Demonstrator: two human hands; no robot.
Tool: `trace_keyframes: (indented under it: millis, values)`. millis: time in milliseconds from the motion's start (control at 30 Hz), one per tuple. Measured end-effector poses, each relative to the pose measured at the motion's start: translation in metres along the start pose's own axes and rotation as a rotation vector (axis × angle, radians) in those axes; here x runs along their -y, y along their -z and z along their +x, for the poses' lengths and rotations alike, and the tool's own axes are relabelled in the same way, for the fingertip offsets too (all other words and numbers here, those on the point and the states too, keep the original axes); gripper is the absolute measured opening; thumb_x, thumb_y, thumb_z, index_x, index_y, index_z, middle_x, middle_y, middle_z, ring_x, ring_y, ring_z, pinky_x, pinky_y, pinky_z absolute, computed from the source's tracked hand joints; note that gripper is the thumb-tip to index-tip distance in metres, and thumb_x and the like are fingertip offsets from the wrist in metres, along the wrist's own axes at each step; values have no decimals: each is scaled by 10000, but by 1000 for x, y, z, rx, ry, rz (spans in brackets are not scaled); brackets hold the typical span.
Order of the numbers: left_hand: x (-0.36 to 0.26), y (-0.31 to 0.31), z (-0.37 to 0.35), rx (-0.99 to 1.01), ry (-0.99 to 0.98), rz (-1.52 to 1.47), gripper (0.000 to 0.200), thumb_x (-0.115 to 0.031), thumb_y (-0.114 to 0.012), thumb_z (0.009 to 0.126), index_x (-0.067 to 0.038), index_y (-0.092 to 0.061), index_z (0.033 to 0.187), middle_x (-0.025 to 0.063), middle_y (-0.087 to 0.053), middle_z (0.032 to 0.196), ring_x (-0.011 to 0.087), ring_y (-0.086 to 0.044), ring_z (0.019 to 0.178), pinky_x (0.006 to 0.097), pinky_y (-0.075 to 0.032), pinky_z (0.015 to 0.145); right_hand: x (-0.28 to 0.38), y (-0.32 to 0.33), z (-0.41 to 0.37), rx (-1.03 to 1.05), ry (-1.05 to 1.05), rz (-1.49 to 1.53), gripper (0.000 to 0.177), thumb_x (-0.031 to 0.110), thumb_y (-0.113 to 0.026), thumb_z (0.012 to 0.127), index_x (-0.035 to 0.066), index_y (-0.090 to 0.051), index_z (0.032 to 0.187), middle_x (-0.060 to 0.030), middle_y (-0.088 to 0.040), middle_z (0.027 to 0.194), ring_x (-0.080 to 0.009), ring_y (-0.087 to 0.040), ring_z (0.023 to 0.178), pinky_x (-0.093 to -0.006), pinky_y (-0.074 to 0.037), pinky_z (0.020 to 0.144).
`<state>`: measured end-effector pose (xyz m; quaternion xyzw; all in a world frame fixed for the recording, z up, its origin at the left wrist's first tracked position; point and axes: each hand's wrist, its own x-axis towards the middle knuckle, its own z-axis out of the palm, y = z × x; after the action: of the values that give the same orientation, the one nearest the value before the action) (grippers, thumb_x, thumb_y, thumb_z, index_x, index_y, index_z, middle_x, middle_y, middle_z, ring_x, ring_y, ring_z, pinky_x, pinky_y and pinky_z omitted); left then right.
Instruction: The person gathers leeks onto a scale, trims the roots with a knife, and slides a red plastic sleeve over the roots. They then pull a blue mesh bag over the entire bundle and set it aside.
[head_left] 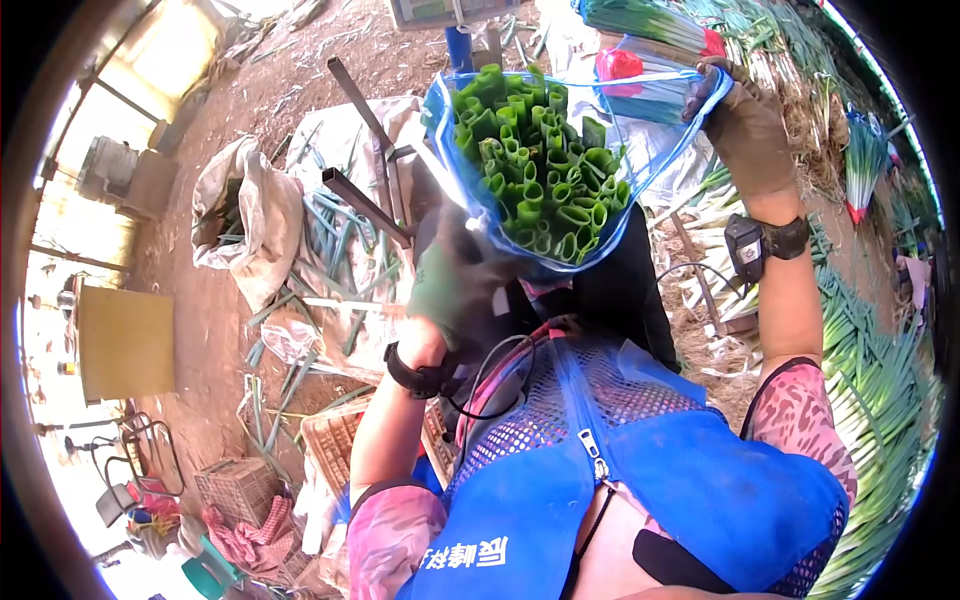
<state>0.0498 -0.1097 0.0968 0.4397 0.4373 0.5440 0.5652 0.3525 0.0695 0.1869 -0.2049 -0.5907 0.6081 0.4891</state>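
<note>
A bundle of green onions (540,165) stands with cut leaf ends up inside a clear plastic bag with a blue rim (480,235), in front of my lap. My right hand (745,130), in a brown-grey work glove, is closed on the bag's rim and pulls it out to the upper right. My left hand (455,285), in a greenish glove, is beside the near left side of the bag. Its fingers are smeared by motion, so I cannot tell how they are held.
Bagged green onions with red bands (640,75) lie beyond the bag. Loose onions (870,400) are piled along the right. Metal bars (365,205) jut up at left, near a white sack (250,225). Leaf scraps, a woven crate (335,445) and a yellow board (125,343) are farther left.
</note>
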Motion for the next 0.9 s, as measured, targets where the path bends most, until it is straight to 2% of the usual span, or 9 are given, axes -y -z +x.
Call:
trace_keyframes:
  millis: [133,267,300,467,567,667,733,767,900]
  values:
    - [-19,26,-8,-280,-170,939,1143,-18,-840,611,-52,-122,1499,218,-583,1098,225,-617,795,381,-516,639,-4,-2,-4,-49,-8,-16,322,165,-510,990,-36,-519,1242,-109,-608,962,-209,-599,888,-316,-493,840]
    - [-32,41,18,-124,-299,1231,864,-67,-800,654,-152,-413,1422,187,-588,1072,291,-628,862,397,-524,745,-4,-4,-1,-53,9,-121,320,154,-510,989,-36,-515,1246,-102,-613,972,-201,-602,878,-307,-496,825]
    - [-32,42,21,-135,-290,1239,564,-96,-765,681,-165,-618,1221,157,-599,1061,326,-620,924,395,-518,790,-4,-5,0,-39,46,-230,318,150,-507,990,-34,-515,1249,-98,-614,975,-198,-604,879,-306,-498,822]
    - [-52,59,7,-159,-601,1537,264,-78,-717,696,-120,-692,955,118,-620,1109,331,-614,987,382,-517,795,-7,-6,0,39,211,-760,311,133,-494,996,-22,-515,1264,-80,-618,990,-180,-612,886,-300,-506,805]
    - [-80,75,-15,-109,-510,1319,166,-65,-666,752,-93,-666,916,115,-643,1070,339,-631,929,376,-518,773,-14,6,3,-40,39,-196,288,144,-486,1000,10,-536,1251,-60,-627,1009,-166,-623,888,-305,-518,806]
    - [-101,107,-58,178,-9,562,259,-22,-477,947,46,-520,1193,95,-603,1110,201,-600,982,328,-488,812,-14,3,9,-67,-62,-79,287,172,-498,997,31,-550,1241,-49,-639,1025,-162,-635,887,-308,-526,818]
    - [-115,135,-94,126,-235,366,288,-143,-427,997,28,-498,1219,98,-615,1027,172,-586,910,307,-477,769,-15,6,15,-2,-137,-189,294,186,-537,977,39,-558,1231,-43,-648,1024,-161,-644,903,-303,-527,824]
    - [-130,163,-109,-52,-262,211,298,-186,-424,1004,3,-510,1218,95,-619,1002,161,-579,879,295,-468,746,-13,-7,17,-3,-165,-233,296,185,-541,974,39,-558,1230,-43,-649,1017,-159,-645,902,-300,-526,827]
    - [-233,191,-105,81,-498,-59,316,-214,-467,959,-13,-535,1193,89,-633,969,162,-596,843,299,-481,752,-14,-66,26,236,-180,-532,405,186,-610,933,45,-508,1299,-78,-619,1130,-185,-618,1037,-318,-547,843]
